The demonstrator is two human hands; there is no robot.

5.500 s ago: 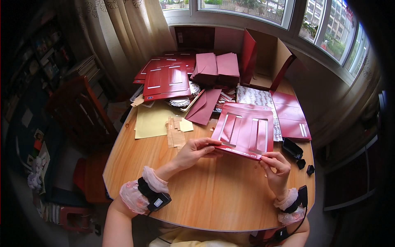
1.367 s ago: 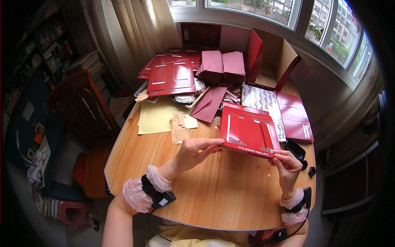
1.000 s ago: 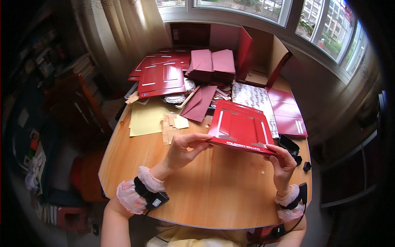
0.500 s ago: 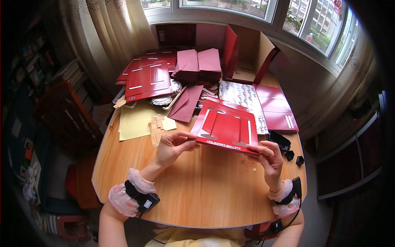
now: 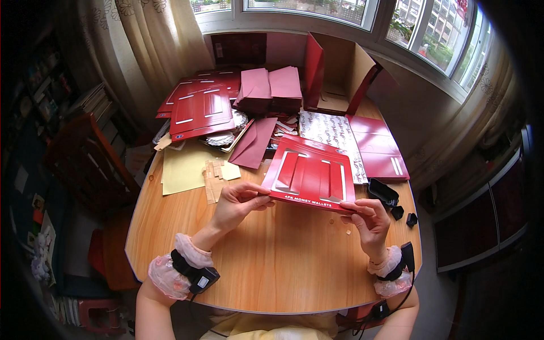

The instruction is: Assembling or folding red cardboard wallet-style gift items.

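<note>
Between my two hands is a red cardboard sleeve (image 5: 310, 177) with white slots and a line of print along its near edge. It is tilted, its far edge reaching toward the papers behind. My left hand (image 5: 241, 204) pinches its near left corner between thumb and fingers. At the near right corner, my right hand (image 5: 368, 218) grips it the same way. Just beyond the sleeve lie a dark pink envelope (image 5: 254, 143) and a white patterned sheet (image 5: 328, 136).
Red card sleeves (image 5: 201, 110) pile up at the far left, beside stacks of pink envelopes (image 5: 269, 88). An open cardboard box (image 5: 339, 76) stands at the back. Yellow paper (image 5: 182, 168) lies left, red folders (image 5: 378, 148) right, and a black case (image 5: 383, 192) near the right edge.
The view has shifted slightly. Both hands keep their hold on the red sleeve, which stays in nearly the same place and tilt.
</note>
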